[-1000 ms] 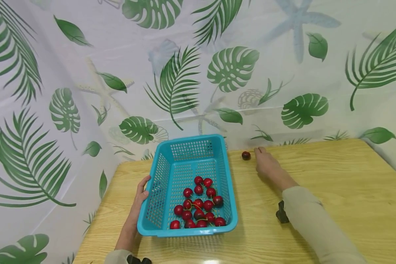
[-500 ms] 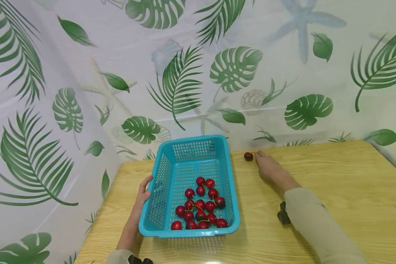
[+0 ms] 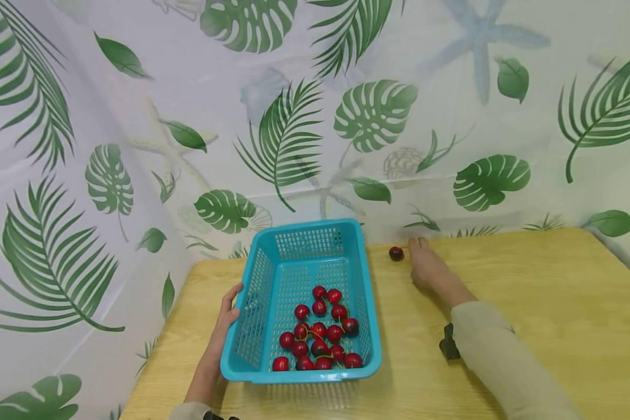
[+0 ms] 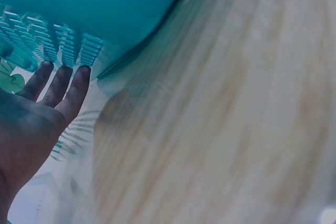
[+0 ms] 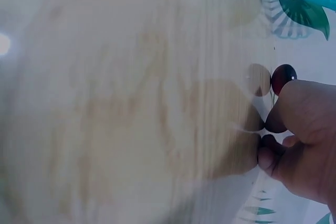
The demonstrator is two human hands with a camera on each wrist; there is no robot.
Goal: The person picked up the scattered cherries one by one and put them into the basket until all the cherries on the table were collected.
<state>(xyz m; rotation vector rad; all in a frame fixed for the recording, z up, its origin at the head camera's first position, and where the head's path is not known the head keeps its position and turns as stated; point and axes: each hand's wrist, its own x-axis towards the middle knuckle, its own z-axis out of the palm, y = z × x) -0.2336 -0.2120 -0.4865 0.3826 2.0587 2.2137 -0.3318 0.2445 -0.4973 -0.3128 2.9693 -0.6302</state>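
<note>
A blue plastic basket [image 3: 371,326] with perforated walls holds many red cherries [image 3: 318,331], gathered in its near half. My left hand [image 3: 221,326] rests against the left side of the basket; in the left wrist view, its straight fingers [image 4: 58,90] touch the outer wall. One dark red cherry [image 3: 396,253] lies on the table to the right of the basket. Just right of that cherry is my right hand [image 3: 429,269], with its fingertips down at the table. In the right wrist view, the cherry's stem runs toward these fingers [image 5: 275,116], whose tips stand a little apart.
The wooden table [image 3: 546,303] meets a white leaf-print cloth [image 3: 304,116] along its back edge. The basket stands near that edge. The dark wrist device [image 3: 449,343] is at my right sleeve.
The fingertips of my right hand, earlier close together at the cherry's stem, now stand slightly apart. The cherry, the basket and my left hand stay in place; the view has shifted slightly.
</note>
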